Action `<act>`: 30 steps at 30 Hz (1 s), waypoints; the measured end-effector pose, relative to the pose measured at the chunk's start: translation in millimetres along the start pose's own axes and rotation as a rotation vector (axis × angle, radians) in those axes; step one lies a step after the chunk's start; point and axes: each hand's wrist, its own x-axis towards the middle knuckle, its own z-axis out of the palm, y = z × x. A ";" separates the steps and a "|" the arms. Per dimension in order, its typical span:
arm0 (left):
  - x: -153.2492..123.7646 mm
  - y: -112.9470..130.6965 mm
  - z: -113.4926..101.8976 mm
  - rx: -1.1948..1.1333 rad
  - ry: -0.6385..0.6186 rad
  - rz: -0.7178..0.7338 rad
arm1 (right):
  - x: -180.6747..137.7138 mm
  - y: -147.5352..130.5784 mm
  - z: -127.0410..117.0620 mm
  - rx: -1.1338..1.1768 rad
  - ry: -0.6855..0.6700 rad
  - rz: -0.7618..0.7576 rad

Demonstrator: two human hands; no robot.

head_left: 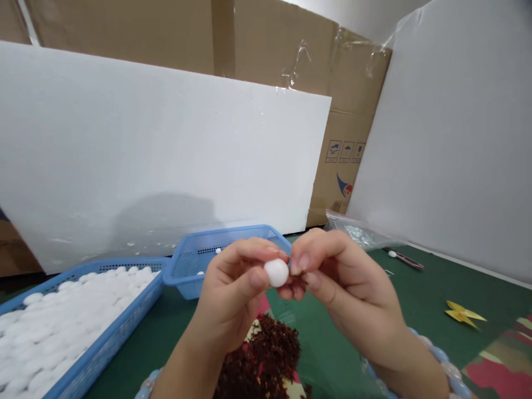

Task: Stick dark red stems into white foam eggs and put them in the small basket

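My left hand (233, 288) pinches a small white foam ball (276, 272) between thumb and fingers, held up over the table. Right beside it, my right hand (336, 277) is closed in a pinch on a small dark red-brown piece (298, 281) that touches the ball. Below both hands lies a heap of dark red shredded material (261, 360). Each wrist carries a bracelet of pale blue and white beads (440, 366).
A blue basket (103, 343) full of white balls sits at the left. Behind the hands stands a smaller blue basket (199, 260) with a few balls. A clear plastic bag (361, 233), a small tool (405, 259) and a yellow paper shape (461, 313) lie on the green mat; white foam boards and cardboard boxes stand behind.
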 end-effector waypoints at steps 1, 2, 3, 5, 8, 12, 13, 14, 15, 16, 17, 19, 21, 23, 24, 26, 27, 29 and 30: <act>0.0 0.1 0.0 0.004 0.004 0.004 | 0.0 0.1 0.2 0.001 0.002 0.003; 0.0 0.2 0.0 0.009 0.009 0.008 | 0.1 0.3 0.4 0.000 0.002 0.009; 0.0 0.3 0.1 0.014 0.011 0.014 | 0.3 0.6 0.6 -0.001 0.003 0.014; 0.2 0.4 0.4 0.026 0.014 0.023 | 0.8 1.3 0.9 0.002 0.011 0.014; 0.0 0.2 0.5 0.033 0.011 0.032 | 1.6 2.3 1.1 0.001 0.037 -0.013; -0.8 -0.8 -0.8 0.080 0.059 0.049 | 2.4 2.9 0.9 -0.038 0.075 -0.017; -1.0 -1.1 -1.2 0.099 0.076 0.053 | 2.7 3.2 0.8 -0.034 0.083 -0.010; -0.9 -1.3 -1.5 0.111 0.086 0.053 | 3.0 3.7 0.8 -0.019 0.090 -0.006; -0.8 -1.5 -1.6 0.112 0.090 0.053 | 3.4 4.5 1.0 0.002 0.096 -0.004; -0.5 -1.6 -1.4 0.102 0.085 0.056 | 3.7 5.4 1.2 0.027 0.101 -0.004; -0.1 -1.5 -0.9 0.088 0.076 0.057 | 3.9 6.4 1.6 0.050 0.108 -0.005; 0.8 -1.1 0.4 0.064 0.055 0.063 | 4.2 8.4 2.8 0.076 0.125 -0.012; 1.1 -0.1 1.4 0.060 0.036 0.060 | 4.2 10.0 4.1 0.073 0.145 -0.023; 0.5 1.3 1.2 0.082 0.022 0.056 | 3.9 11.2 5.2 0.064 0.158 -0.039; 0.0 2.0 0.5 0.098 0.014 0.055 | 3.8 11.8 5.6 0.059 0.160 -0.044; -1.2 3.3 -1.9 0.145 0.002 0.060 | 3.4 12.9 5.9 0.052 0.153 -0.043; -1.6 3.7 -3.4 0.171 -0.006 0.061 | 3.1 13.4 5.8 0.050 0.145 -0.037; -2.0 3.8 -6.2 0.211 -0.026 0.058 | 2.5 14.2 5.2 0.041 0.130 -0.023; -1.9 3.4 -7.3 0.218 -0.035 0.056 | 2.2 14.3 4.7 0.032 0.120 -0.020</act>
